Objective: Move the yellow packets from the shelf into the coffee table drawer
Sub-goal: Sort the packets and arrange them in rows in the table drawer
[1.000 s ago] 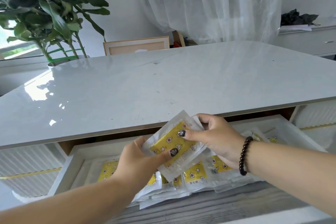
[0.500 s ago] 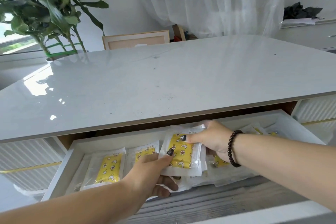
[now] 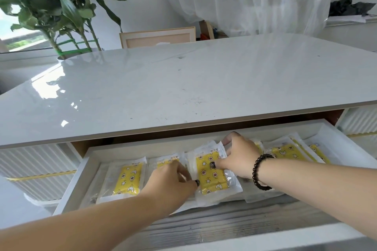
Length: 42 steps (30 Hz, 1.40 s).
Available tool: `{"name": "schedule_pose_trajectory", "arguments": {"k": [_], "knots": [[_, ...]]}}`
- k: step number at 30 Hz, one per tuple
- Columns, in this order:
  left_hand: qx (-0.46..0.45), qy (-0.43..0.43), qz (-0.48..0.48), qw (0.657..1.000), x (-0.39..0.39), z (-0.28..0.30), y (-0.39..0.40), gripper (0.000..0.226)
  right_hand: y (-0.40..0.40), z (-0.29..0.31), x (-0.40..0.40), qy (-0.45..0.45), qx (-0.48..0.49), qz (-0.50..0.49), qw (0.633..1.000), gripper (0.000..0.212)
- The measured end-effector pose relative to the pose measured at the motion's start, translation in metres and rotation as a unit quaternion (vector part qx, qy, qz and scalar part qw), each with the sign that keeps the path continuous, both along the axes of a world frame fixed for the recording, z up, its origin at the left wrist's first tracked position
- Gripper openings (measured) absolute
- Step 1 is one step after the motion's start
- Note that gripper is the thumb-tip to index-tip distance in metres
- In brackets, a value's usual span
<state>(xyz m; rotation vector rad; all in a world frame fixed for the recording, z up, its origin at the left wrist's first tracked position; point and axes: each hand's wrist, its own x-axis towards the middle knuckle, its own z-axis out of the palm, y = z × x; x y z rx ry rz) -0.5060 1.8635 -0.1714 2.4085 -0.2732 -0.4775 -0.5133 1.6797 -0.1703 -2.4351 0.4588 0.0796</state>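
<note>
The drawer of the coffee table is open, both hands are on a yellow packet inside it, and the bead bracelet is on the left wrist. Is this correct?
Not quite: the head view shows the bead bracelet on the right wrist. The rest holds: the drawer is open, and the left hand and right hand are on a yellow packet inside it.

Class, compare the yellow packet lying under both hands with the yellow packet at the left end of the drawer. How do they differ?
The middle packet is touched by the left hand and right hand; the left-end packet lies untouched. The middle packet overlaps other packets; the left-end packet shows almost whole. Both lie flat in the drawer, yellow inside clear wrapping.
</note>
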Motion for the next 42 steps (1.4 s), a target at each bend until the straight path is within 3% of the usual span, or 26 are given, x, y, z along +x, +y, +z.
{"name": "schedule_pose_trajectory", "arguments": {"k": [2,5,8,11,18,25,29,32,39,42], "knots": [[0.029,-0.063,-0.041,0.997,0.003,-0.001,0.0,0.047,-0.002,0.0,0.0,-0.02,-0.044,0.015,0.999,0.045],[0.104,-0.091,-0.14,0.981,0.004,-0.008,-0.004,0.096,-0.001,-0.003,0.001,-0.035,-0.083,0.044,0.995,0.031],[0.142,-0.082,-0.203,0.965,0.005,-0.013,-0.008,0.12,0.004,-0.005,0.002,-0.05,-0.097,0.079,0.991,0.018],[0.143,-0.091,-0.217,0.961,0.01,-0.016,-0.007,0.12,0.003,-0.004,0.0,-0.062,-0.108,0.125,0.984,0.015],[0.218,-0.149,-0.247,0.932,0.016,-0.02,-0.005,0.106,-0.006,0.004,-0.018,0.024,-0.192,0.275,0.942,0.064],[0.3,-0.138,-0.271,0.904,0.014,-0.024,-0.004,0.131,-0.004,0.002,-0.015,0.045,-0.251,0.336,0.907,0.078],[0.316,-0.142,-0.278,0.896,0.019,-0.024,0.009,0.126,-0.001,0.001,-0.018,0.054,-0.292,0.368,0.881,0.098],[0.328,-0.143,-0.288,0.888,0.022,-0.027,0.009,0.121,0.006,-0.002,-0.017,0.047,-0.331,0.377,0.864,0.101],[0.331,-0.164,-0.305,0.878,0.023,-0.027,0.01,0.115,0.014,-0.006,-0.015,0.02,-0.356,0.362,0.861,0.092],[0.368,-0.166,-0.345,0.847,0.023,-0.012,0.026,0.123,0.014,-0.005,-0.016,0.027,-0.348,0.37,0.861,0.097]]}}
